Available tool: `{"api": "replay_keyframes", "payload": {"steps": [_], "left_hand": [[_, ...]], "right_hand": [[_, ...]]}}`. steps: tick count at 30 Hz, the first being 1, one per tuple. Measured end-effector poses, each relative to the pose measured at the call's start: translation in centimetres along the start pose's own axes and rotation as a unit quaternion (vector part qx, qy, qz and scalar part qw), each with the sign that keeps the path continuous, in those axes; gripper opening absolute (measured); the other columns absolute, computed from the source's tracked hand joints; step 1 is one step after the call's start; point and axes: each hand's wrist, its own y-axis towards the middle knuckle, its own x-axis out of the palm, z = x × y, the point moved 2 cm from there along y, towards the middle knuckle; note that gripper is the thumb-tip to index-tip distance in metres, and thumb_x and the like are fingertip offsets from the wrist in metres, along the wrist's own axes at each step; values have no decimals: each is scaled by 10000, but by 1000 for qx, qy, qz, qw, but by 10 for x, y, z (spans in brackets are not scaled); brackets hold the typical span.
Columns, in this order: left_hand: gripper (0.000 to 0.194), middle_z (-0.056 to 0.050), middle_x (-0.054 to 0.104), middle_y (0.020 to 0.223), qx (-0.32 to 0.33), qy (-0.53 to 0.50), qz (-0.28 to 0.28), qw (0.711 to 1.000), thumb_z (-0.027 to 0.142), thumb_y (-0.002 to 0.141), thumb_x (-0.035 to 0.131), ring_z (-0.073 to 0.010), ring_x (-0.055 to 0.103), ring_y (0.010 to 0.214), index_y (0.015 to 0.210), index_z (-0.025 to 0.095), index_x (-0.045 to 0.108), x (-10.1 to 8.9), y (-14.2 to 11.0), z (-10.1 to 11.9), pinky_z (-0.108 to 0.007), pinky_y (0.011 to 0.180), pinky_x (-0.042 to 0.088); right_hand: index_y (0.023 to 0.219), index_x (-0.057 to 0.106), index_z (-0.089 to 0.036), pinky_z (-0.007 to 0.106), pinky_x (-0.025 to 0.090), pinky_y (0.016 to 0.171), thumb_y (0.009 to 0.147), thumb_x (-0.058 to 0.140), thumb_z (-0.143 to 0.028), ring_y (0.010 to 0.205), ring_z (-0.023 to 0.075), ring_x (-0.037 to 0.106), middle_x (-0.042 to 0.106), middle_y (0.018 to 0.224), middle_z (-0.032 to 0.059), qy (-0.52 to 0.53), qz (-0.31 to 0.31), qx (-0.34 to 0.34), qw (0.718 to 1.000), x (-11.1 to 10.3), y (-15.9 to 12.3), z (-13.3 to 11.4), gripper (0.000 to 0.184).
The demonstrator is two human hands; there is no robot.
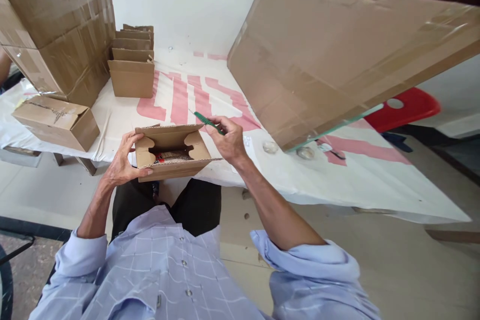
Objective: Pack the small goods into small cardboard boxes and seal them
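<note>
At the near edge of the counter point(262, 170), the left hand point(122, 162) grips the small open carton point(170, 152) by its left wall. The right hand point(228, 137) pinches a green pen point(208, 122). The carton looks light, thin-walled and crushable, best held by its corners.

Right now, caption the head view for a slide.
Left hand steadies small open carton; right hand holds green tool.

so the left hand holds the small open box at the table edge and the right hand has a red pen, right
Not quite: the pen in the right hand is green, not red, as the head view shows. The rest stands: the left hand holds the small open box at the table edge.
</note>
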Motion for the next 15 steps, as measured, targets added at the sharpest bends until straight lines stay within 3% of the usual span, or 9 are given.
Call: {"api": "replay_keyframes", "payload": {"steps": [6, 11, 15], "left_hand": [[1073, -175, 462, 1680, -4, -11, -5, 1000, 719, 706, 996, -472, 515, 1577, 1602, 310, 570, -4, 0, 1, -659, 1183, 588], [1068, -174, 482, 1674, -4, -15, -9, 1000, 735, 702, 997, -470, 533, 1563, 1592, 311, 588, -7, 1, 1, -649, 1173, 600], [1070, -179, 479, 1679, -6, -16, -12, 1000, 746, 697, 999, -470, 534, 1564, 1583, 304, 592, -9, 3, 1, -641, 1175, 603]], "right_hand": [[1103, 782, -245, 473, 607, 964, 960, 688, -480, 1069, 325, 748, 815, 1180, 138, -103, -69, 18, 992, 20, -12, 47, 291], [1195, 793, -261, 483, 602, 1014, 971, 676, -384, 1202, 357, 724, 799, 1263, 154, -151, -90, -7, 984, 26, -20, 64, 281], [1224, 795, -261, 486, 598, 988, 968, 662, -380, 1194, 357, 716, 797, 1281, 153, -160, -88, -2, 983, 29, -25, 74, 312]]}}
